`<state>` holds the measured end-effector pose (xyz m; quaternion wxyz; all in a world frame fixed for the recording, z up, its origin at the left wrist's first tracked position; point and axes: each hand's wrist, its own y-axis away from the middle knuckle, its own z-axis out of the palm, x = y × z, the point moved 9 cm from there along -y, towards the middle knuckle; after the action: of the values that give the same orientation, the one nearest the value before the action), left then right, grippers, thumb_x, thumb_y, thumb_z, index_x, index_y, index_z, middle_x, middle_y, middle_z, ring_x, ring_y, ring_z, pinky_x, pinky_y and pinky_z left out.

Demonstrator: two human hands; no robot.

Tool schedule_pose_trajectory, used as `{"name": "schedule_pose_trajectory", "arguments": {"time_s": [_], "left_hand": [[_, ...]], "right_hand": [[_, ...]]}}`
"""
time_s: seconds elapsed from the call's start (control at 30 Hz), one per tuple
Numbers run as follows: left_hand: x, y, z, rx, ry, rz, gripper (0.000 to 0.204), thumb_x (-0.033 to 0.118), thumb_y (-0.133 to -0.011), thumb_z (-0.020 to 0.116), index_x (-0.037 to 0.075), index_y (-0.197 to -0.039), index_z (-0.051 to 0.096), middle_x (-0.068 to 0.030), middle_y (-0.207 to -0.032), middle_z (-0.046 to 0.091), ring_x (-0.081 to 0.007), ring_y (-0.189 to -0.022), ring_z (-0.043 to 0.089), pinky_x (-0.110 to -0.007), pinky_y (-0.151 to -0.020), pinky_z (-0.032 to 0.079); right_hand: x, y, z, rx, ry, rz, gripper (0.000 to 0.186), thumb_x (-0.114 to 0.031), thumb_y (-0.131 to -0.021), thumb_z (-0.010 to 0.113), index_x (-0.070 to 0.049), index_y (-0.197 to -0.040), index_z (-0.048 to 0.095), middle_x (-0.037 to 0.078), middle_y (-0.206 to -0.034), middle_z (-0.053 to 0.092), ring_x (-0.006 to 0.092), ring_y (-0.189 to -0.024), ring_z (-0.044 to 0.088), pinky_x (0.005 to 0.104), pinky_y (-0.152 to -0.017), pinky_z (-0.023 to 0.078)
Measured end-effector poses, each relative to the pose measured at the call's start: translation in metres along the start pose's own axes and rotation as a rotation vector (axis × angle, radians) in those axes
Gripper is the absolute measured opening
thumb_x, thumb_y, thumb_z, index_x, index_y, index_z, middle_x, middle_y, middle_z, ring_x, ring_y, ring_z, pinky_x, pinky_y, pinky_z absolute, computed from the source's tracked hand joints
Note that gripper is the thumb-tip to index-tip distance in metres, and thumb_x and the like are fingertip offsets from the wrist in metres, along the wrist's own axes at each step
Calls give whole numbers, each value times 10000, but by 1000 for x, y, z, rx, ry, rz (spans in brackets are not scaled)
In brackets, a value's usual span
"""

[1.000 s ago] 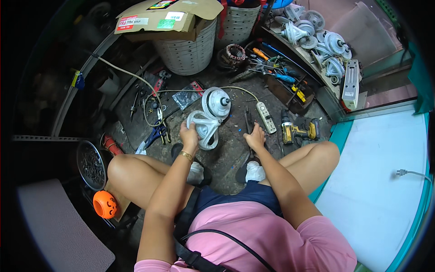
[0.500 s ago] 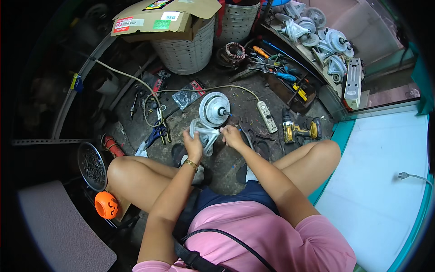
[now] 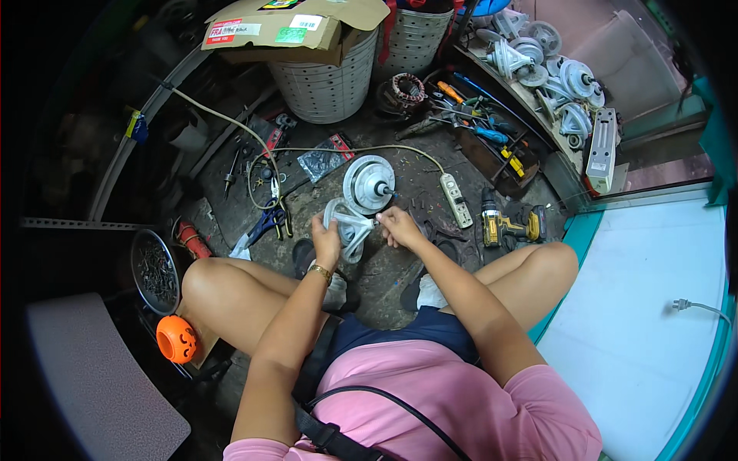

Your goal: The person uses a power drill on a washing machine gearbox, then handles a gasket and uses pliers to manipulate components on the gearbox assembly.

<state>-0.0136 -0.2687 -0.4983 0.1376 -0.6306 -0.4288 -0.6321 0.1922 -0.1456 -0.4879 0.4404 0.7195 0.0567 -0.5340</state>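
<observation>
My left hand (image 3: 327, 244) is wrapped round a pale spoked casting (image 3: 352, 227), a ring whose arms narrow to a hub on its right side. At the hub end, my right hand (image 3: 400, 229) has its fingertips pinched together. Anything between those fingertips is too small to make out. Just beyond the casting, a round pale grey wheel-like housing (image 3: 363, 184) rests on the floor, with a dark shaft (image 3: 386, 190) sticking out toward the right.
A power strip (image 3: 456, 201) and a yellow-black cordless drill (image 3: 507, 226) lie at right. Pliers (image 3: 269, 221) lie left. Behind stand a perforated metal drum (image 3: 323, 88), a motor stator (image 3: 403, 91) and a tool tray (image 3: 492, 165). A bowl of screws (image 3: 175, 301) sits beside my left knee.
The view has shifted slightly. My left hand still holds the casting. My right hand stays at the hub, its fingers turned a little and its lower fingers less curled.
</observation>
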Motion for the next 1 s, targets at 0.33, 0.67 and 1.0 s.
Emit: {"name": "schedule_pose_trajectory", "arguments": {"time_s": [0.33, 0.67, 1.0], "left_hand": [[-1, 18, 19, -66, 48, -97, 298, 120, -1016, 582, 26, -1288, 503, -122, -1021, 666, -147, -649, 602, -303, -495, 470], [7, 20, 26, -83, 94, -73, 292, 156, -1049, 551, 67, -1313, 462, -3, -747, 532, -85, -519, 472, -265, -430, 403], [13, 28, 52, -114, 163, -114, 307, 165, -1052, 552, 58, -1326, 462, -3, -751, 532, -83, -526, 469, -263, -437, 407]], "right_hand": [[17, 3, -2, 5, -204, 71, 194, -119, -959, 700, 37, -1044, 620, 92, -742, 654, 145, -509, 620, 287, -406, 484], [-16, 1, -14, 111, 128, -524, 219, -174, -984, 689, 12, -1068, 608, 78, -793, 659, 108, -529, 605, 262, -422, 471], [-9, -6, -33, 125, 310, -563, 171, -80, -913, 732, 18, -1020, 641, 59, -715, 658, 125, -489, 601, 262, -404, 461]]}}
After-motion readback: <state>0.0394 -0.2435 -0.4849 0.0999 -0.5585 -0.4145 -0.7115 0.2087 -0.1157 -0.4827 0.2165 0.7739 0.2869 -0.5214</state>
